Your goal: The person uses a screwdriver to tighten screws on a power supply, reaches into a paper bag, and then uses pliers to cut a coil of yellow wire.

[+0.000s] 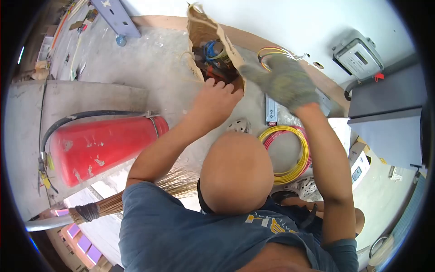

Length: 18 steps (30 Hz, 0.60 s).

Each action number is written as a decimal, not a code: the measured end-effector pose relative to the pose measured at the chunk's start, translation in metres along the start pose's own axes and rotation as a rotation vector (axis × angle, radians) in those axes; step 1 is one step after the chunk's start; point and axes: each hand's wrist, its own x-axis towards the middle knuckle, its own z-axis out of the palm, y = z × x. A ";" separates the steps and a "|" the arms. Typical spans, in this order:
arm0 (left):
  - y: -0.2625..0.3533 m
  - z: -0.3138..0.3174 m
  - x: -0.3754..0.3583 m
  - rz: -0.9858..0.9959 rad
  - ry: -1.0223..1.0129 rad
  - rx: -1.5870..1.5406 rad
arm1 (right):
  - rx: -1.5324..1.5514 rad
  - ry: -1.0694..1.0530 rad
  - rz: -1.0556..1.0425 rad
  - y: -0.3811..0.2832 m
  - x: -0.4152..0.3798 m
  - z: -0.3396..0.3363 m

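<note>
A brown paper bag (232, 50) stands open on the floor, holding a blue coil of wire (210, 51) and other dark and red items. My bare left hand (216, 100) has its fingers hooked over the bag's near edge. My right hand (286, 84), in a grey-green work glove, is blurred by motion beside the bag. Its thumb stretches toward the bag's right side, apart from the other fingers, and nothing shows in its grasp. Beyond the glove are red and yellow wires (273, 49) at the wall. Below it lies a perforated metal box (271, 110).
A yellow and red wire coil (276, 177) lies by my bent knee (236, 170). On the left are a red fire extinguisher (106, 144) and a straw broom (113, 204). An electric meter (359, 56) hangs on the wall, above a grey cabinet (387, 120) at right.
</note>
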 end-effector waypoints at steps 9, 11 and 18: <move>-0.064 -0.084 0.035 -0.083 -0.653 -0.352 | 0.254 -0.141 0.056 0.003 0.051 0.047; -0.096 -0.077 0.077 -0.095 -0.885 -0.249 | 0.312 -0.147 0.057 0.004 0.047 0.042; -0.136 0.081 0.156 0.387 -1.141 0.052 | 0.378 -0.149 0.167 0.020 0.043 0.042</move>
